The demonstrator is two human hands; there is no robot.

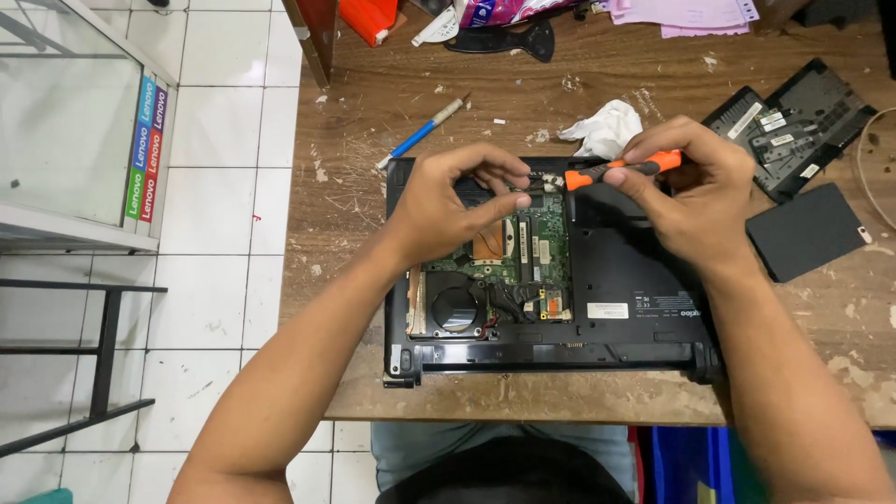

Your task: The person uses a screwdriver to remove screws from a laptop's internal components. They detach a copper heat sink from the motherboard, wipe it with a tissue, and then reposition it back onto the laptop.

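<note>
A black laptop (635,308) lies upside down on the worn wooden table (373,187), its bottom cover off, showing a green circuit board (537,257) and a round fan (457,308). My right hand (691,191) grips an orange-and-black screwdriver (621,168) whose tip points left at the board's far edge. My left hand (457,210) hovers over the board with thumb and forefinger pinched close to the screwdriver tip; whether they hold a small part I cannot tell.
A crumpled white tissue (607,129) lies behind the laptop. A blue-handled tool (420,135) rests at the far left. Black cover panels (789,126) and a dark flat panel (807,233) lie at the right. A glass cabinet (75,121) stands on the tiled floor at left.
</note>
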